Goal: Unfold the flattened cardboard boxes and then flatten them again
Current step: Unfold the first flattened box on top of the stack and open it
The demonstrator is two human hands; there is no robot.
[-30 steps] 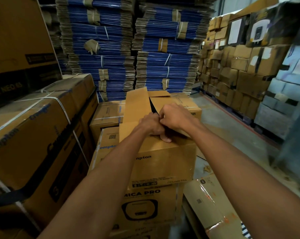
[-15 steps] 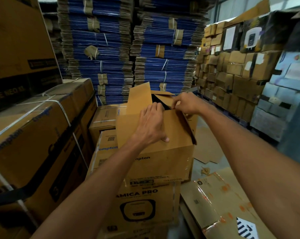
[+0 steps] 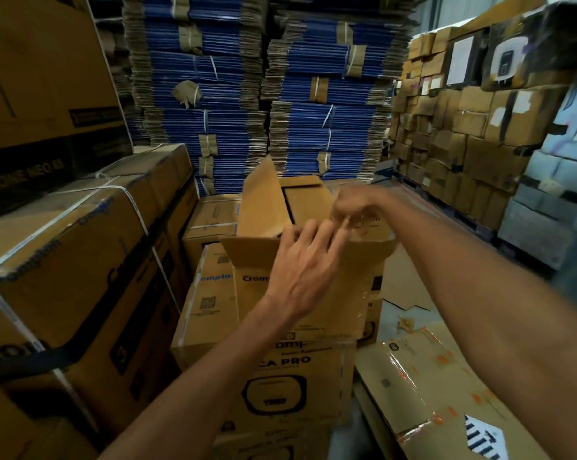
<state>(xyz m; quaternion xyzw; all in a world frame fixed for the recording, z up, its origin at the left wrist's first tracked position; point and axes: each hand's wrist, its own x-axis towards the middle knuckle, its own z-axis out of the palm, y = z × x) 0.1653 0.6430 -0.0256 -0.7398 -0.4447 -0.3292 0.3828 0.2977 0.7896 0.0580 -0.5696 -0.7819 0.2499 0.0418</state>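
Observation:
A brown cardboard box [image 3: 252,293] stands unfolded on top of a printed carton, its top open and dark inside. Its left flap [image 3: 262,207] stands upright and the near flap is folded out towards me. My left hand [image 3: 305,260] hovers over the near flap with its fingers straight and spread, fingertips at the flap's edge. My right hand [image 3: 356,205], blurred by motion, is at the box's right flap with fingers curled, pinching its edge.
Strapped sealed cartons [image 3: 64,260] are stacked close on the left. Tall bundles of blue flattened boxes [image 3: 214,94] fill the back. A wall of worn cartons [image 3: 463,134] stands at the right. A taped flat cardboard sheet [image 3: 429,376] lies at lower right.
The box's top flaps have gone from held shut to open. My right hand moved right and back to the right flap; my left hand lifted off the near flap, which now folds outward.

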